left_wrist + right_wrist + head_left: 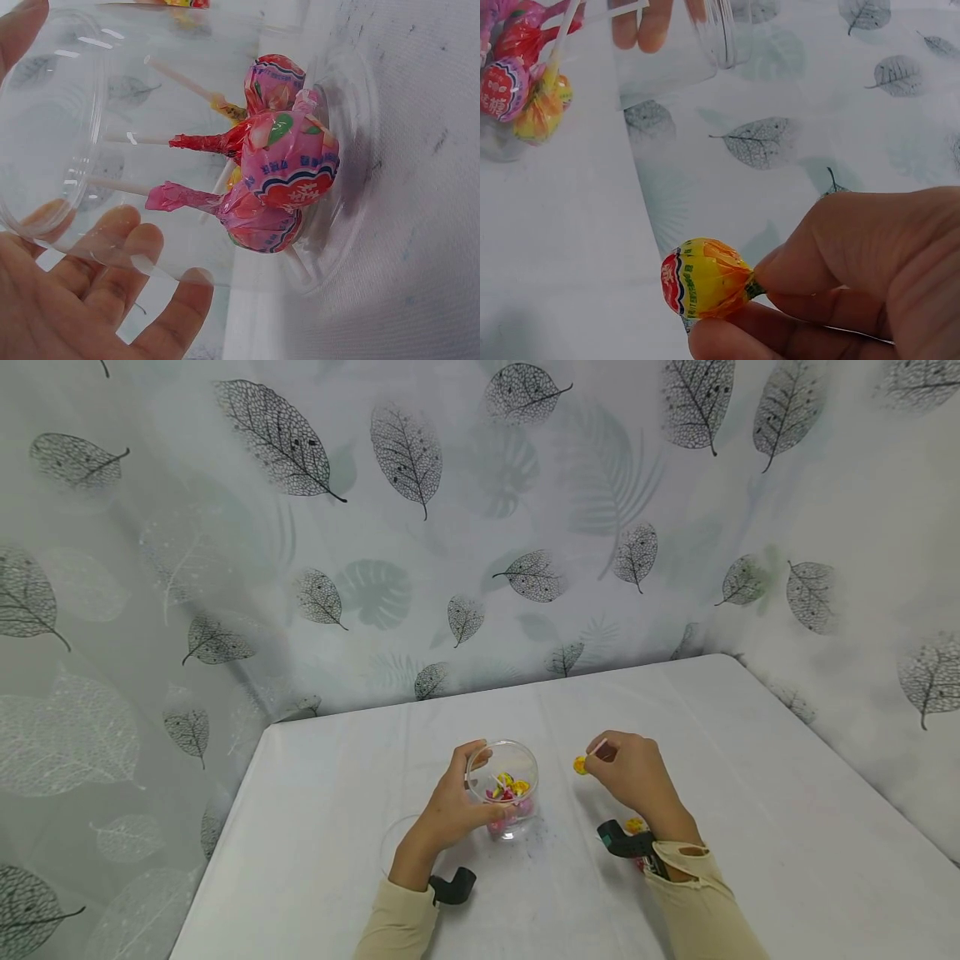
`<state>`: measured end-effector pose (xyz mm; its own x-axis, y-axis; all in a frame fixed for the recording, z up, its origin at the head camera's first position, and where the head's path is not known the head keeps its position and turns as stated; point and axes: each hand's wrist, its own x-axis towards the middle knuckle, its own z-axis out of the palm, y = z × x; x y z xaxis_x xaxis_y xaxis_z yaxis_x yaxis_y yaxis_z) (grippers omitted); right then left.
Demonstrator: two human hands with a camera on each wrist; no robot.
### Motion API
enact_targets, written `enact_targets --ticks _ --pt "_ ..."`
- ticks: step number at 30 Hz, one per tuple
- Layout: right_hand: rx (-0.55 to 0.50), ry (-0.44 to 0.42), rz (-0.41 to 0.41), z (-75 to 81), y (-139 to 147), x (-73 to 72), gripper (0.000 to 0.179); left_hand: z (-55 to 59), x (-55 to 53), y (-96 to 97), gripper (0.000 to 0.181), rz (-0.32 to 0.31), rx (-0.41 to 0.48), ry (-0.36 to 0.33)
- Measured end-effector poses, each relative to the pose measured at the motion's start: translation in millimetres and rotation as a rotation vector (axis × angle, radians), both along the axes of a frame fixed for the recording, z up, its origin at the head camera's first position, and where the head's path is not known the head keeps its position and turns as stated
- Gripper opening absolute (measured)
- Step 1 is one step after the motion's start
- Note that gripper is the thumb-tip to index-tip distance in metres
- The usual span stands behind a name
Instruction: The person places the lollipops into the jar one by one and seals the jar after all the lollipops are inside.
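My left hand (456,806) grips a clear plastic jar (512,748), thumb and fingers wrapped around its side. The jar stands upright on the table with its mouth uncovered. Several lollipops (296,161) in pink, red and yellow wrappers lie at its bottom, sticks pointing up. To the right of the jar, my right hand (628,772) pinches a yellow lollipop (705,279) by the stick just behind its wrapped head. That lollipop is in the air, head toward the jar.
More wrapped lollipops (636,825) lie under my right wrist, partly hidden by the black wrist camera (626,842). A clear round lid (390,839) lies beside my left forearm. White cloth covers the table (337,777); leaf-patterned curtains (465,543) hang behind and at the sides.
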<state>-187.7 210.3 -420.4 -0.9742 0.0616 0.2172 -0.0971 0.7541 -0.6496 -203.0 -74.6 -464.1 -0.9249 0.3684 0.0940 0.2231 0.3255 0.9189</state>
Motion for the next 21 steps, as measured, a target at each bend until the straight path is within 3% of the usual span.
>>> enact_targets --ticks 21 --pt "-0.063 0.056 -0.023 7.4 -4.8 4.5 0.009 -1.2 0.4 -0.2 0.1 0.005 -0.009 0.009"
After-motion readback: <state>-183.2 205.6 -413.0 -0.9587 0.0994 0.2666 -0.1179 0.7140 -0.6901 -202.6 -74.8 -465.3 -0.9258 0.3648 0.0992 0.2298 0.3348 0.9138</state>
